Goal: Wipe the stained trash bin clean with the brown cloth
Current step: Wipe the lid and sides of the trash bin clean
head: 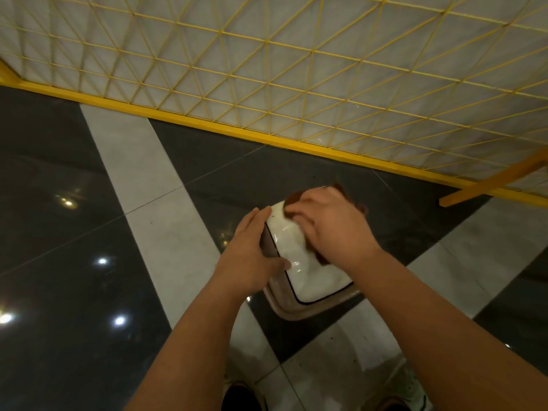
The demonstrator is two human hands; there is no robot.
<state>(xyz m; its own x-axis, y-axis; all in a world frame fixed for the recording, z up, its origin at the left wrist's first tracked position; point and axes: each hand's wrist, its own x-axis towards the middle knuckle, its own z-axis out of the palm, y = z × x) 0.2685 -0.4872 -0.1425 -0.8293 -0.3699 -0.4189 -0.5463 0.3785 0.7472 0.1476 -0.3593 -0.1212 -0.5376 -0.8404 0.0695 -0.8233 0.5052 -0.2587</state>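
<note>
The glossy floor of dark grey and pale grey stone tiles [74, 221] is mirroring round spots of light on my far left. My left hand [252, 259] is bracing the left side of the small white plastic trash bin with its rounded rectangular lid [299, 262]: my fingers are lying fairly straight along its brownish side and my thumb is resting on the shiny lid, steadying it rather than curling round it. The bin is standing on the floor between my forearms, just in front of my shoes [246, 396]; its long axis is running from near me away towards the fence, tilted a little to the right. The lid is looking smooth and wet-glossy, edged by a thin dark line and a tan rim. On its far right part my right hand [332, 223] is pressing the crumpled brown cloth [293, 200], fingers bent down over the soft folds and gripping them. Beyond, a yellow wire-mesh fence on a yellow bar [296, 84] is crossing the view diagonally.
</note>
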